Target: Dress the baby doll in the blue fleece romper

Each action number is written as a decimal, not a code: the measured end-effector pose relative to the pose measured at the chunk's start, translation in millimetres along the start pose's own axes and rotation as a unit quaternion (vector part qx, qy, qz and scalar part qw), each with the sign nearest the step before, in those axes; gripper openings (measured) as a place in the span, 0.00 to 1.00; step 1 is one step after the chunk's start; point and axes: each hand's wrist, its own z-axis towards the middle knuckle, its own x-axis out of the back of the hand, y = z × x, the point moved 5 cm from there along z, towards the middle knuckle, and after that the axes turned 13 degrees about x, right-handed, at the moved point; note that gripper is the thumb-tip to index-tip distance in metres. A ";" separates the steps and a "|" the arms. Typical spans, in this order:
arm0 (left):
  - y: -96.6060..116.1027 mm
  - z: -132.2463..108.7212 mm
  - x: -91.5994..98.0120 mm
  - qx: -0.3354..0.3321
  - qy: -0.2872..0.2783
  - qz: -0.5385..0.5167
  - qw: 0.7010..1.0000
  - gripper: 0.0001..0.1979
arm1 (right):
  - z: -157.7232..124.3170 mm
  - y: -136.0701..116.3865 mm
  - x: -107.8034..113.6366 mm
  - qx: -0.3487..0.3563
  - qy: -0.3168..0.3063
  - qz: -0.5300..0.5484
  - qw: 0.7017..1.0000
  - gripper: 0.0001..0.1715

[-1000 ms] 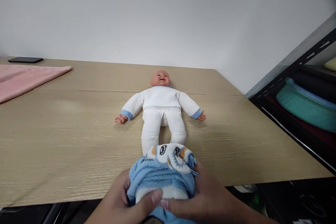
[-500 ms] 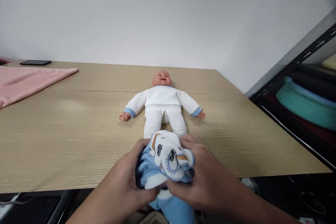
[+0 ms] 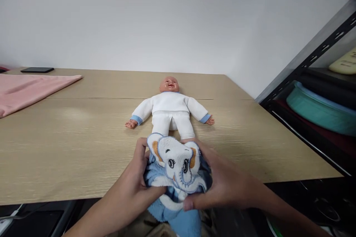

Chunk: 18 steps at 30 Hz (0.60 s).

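Note:
Between my hands is a blue terry garment (image 3: 175,224) with a white elephant face on its bunched upper part. My left hand (image 3: 140,177) grips its left side, thumb in front and fingers behind. On the other side my right hand (image 3: 217,181) clasps the cloth, its thumb pressed low beside the elephant's trunk. The lower blue part hangs past the table edge over my lap. Just beyond, a baby doll (image 3: 171,102) lies face up in a white top and trousers with blue cuffs, arms spread. The garment and my hands hide its lower legs.
Pink cloth (image 3: 36,89) lies at the left of the wooden table (image 3: 83,137), with a black phone (image 3: 37,70) behind it. A white wall stands at the back. At right, a dark metal shelf (image 3: 308,142) holds a teal basin (image 3: 319,109).
Both hands have spread the bunched garment somewhat wider, and the elephant face now sits flatter with both ears showing. My right thumb has moved to the right. The view has shifted slightly.

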 end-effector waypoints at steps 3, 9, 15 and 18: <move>1.5 3.2 -4.5 0.009 -0.002 -0.010 1.000 0.27 | -2.3 5.1 -12.0 -0.012 -0.024 0.047 0.999 0.56; 10.3 5.5 -10.2 0.010 -0.006 0.051 0.999 0.19 | -2.0 2.0 -27.6 0.077 0.116 -0.102 0.985 0.19; 1.8 -5.5 -11.2 0.067 0.010 0.127 0.990 0.18 | -4.4 8.5 -37.4 0.109 0.066 -0.150 0.980 0.17; -16.3 -11.9 -14.0 0.101 0.003 0.146 0.984 0.18 | -8.5 20.3 -48.3 0.087 0.006 -0.169 0.982 0.20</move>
